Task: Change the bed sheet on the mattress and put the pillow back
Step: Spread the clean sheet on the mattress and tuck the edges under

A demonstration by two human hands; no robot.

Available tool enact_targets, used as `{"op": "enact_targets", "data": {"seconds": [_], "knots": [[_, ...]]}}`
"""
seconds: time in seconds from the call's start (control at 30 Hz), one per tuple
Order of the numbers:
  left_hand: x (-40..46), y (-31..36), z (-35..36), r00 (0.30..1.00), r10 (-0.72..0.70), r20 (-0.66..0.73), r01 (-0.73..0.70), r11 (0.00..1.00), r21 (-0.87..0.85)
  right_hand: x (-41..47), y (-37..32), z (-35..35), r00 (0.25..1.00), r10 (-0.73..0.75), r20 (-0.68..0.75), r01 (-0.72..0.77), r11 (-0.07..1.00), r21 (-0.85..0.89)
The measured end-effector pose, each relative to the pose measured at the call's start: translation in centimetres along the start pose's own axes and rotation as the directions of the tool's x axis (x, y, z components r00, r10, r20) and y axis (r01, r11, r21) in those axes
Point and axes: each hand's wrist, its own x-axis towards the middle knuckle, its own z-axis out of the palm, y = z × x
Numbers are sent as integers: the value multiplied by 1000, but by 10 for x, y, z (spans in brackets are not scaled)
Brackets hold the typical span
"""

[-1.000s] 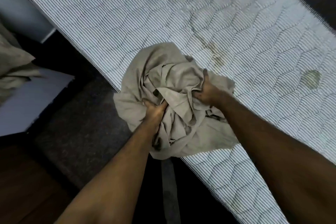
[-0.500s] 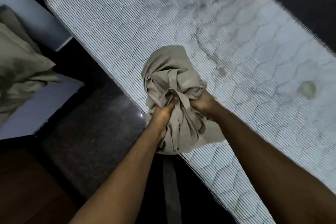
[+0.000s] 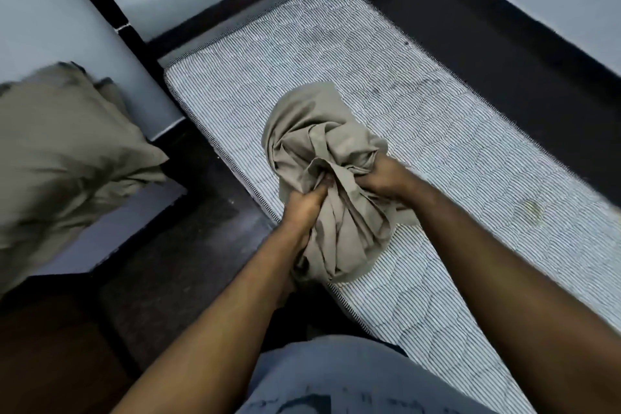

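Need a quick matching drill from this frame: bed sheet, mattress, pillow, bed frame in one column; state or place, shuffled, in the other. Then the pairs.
Things:
1. bed sheet
2. mattress
3. pillow
4. bed frame

States or places:
A. bare, striped quilted top showing
B. black, against the wall at the far end of the bed
C. bunched into a ball, gripped by the left hand and the right hand
D. off the bed, on a surface to the left

Pairs: 1-C, 2-A, 3-D, 4-B
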Motion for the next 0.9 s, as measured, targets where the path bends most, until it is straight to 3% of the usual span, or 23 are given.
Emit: {"op": "enact_targets", "data": {"seconds": [0.1,0.2,0.3,0.37,0.43,0.5,0.57,0.6,0.67,0.73,0.77,0.8,0.87,0.9], "knots": [[12,8,-18,1000,-17,-14,18,995,99,2,-11,16,1000,27,-7,-27,996,86],[22,6,-34,999,-54,-1,54,995,87,6,-22,31,997,58,52,-63,992,109],[37,14,-50,998,-46,32,43,993,106,29,-48,32,987,110,116,-107,994,-34],[59,51,-56,1000,-6,-3,7,990,140,61,-82,23,998,28,60,-18,987,-162],[91,115,-59,992,128,-15,-122,970,210,93,-135,-1,998,-41,-47,24,949,-313],[116,197,-61,959,280,-38,-252,910,330,121,-198,-37,967,-164,-197,101,951,-293],[125,285,-66,920,392,-31,-321,795,514,138,-255,-86,882,-302,-362,249,950,-187],[125,320,-70,905,421,-54,-292,709,643,140,-274,-110,840,-314,-442,254,948,-191],[115,368,-82,854,502,-135,-192,546,815,138,-285,-156,768,-321,-555,130,925,-356],[101,380,-88,827,553,-102,-192,447,874,128,-279,-191,677,-458,-577,28,799,-601],[96,374,-90,844,534,-52,-214,424,880,124,-274,-199,671,-520,-529,2,714,-700],[90,365,-91,878,478,9,-252,448,858,120,-264,-205,696,-557,-453,-15,619,-785],[80,326,-88,970,185,157,-238,594,768,110,-238,-206,794,-544,-271,-9,434,-901],[74,307,-84,974,58,218,-210,584,784,105,-222,-203,842,-506,-189,-8,340,-940]]}}
